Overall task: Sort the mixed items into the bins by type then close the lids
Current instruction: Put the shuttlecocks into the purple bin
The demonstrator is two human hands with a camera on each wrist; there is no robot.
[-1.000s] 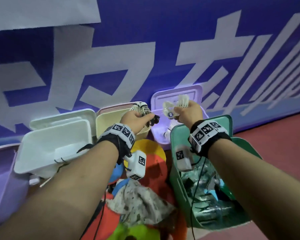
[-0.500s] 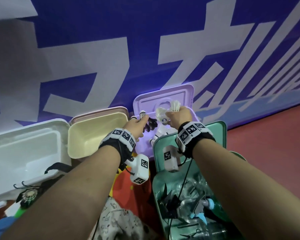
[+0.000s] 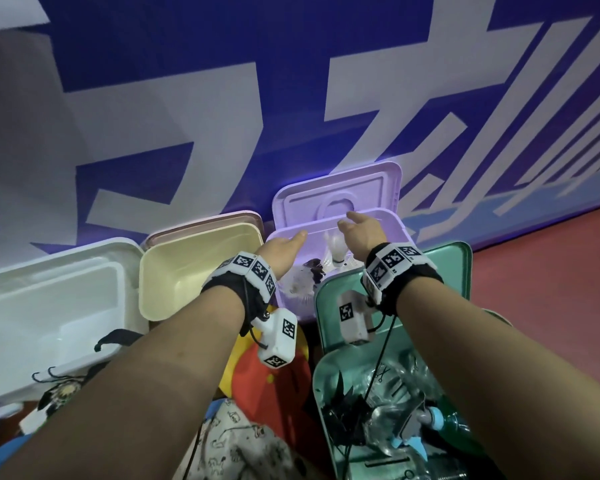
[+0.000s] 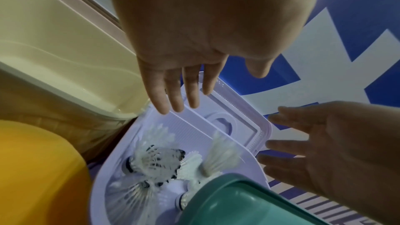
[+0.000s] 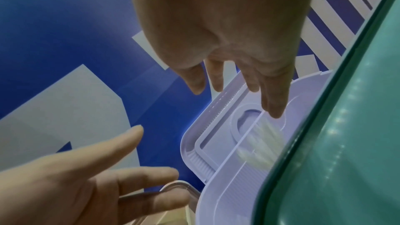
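My left hand (image 3: 284, 245) and right hand (image 3: 359, 230) are spread wide, holding nothing — fingers out toward the raised lid (image 3: 336, 192). Below my fingertips, shuttlecocks (image 4: 160, 163) lie in the purple bin (image 3: 291, 308) — green bin (image 3: 329, 389) nearer my wrists.

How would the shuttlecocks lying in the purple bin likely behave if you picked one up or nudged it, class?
The shuttlecocks probably weigh very little for their size: mostly thin open feathers. The feather skirts look fragile and would likely bend or crush under a tight grip. Lying on their sides in the purple bin, their cone shape suggests a nudge would roll them in a curve.
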